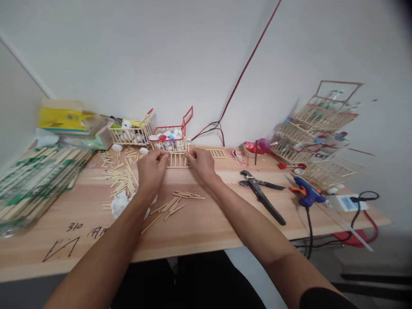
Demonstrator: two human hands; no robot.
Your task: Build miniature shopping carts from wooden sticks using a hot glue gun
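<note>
A small ladder-like frame of thin wooden sticks [176, 160] lies on the table between my hands. My left hand [152, 170] pinches its left end, thumb against the fingers. At its right end my right hand [203, 164] is closed in a similar pinch. Fingertips partly hide both ends, and I cannot make out whether a loose stick is also held. Just behind stands a stick basket with a red rim [167, 127], filled with white bottle caps. Nearer to me are several loose cut sticks [175, 205]. A second stick frame [218, 153] lies right of my right hand.
Black cutters [262, 193] and a blue glue gun [307, 192] lie on the right. Stacked stick baskets [318, 128] stand behind them. Leftward are a stick pile [121, 178], crumpled tissue [119, 204], another basket [128, 135] and bagged long sticks [38, 184].
</note>
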